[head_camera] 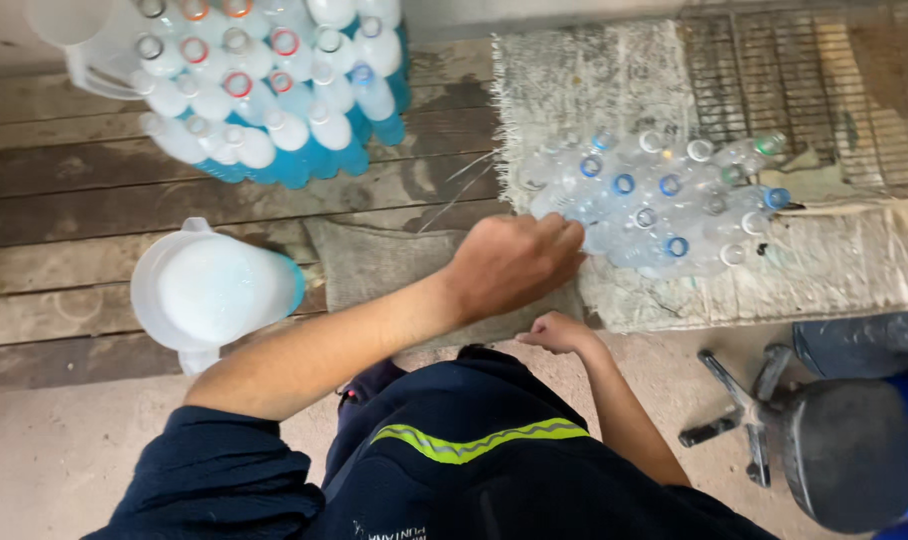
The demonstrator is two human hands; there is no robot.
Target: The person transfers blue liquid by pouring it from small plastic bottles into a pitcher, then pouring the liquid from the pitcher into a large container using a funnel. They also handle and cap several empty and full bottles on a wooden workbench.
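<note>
Left hand (509, 262) fisted at empty bottles (664, 205), grip contents hidden; right hand (556, 332) curled, grip unclear.

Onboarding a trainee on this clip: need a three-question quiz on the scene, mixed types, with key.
1. True or false: the left hand reaches into the cluster of empty clear bottles.
2. Multiple choice: the white jug stands on A) the sacking, B) the wooden planks, C) the wire rack.
3. Fill in: the right hand rests near the edge of the ____ mat.

Key: 1 true; 2 B; 3 grey.
</note>
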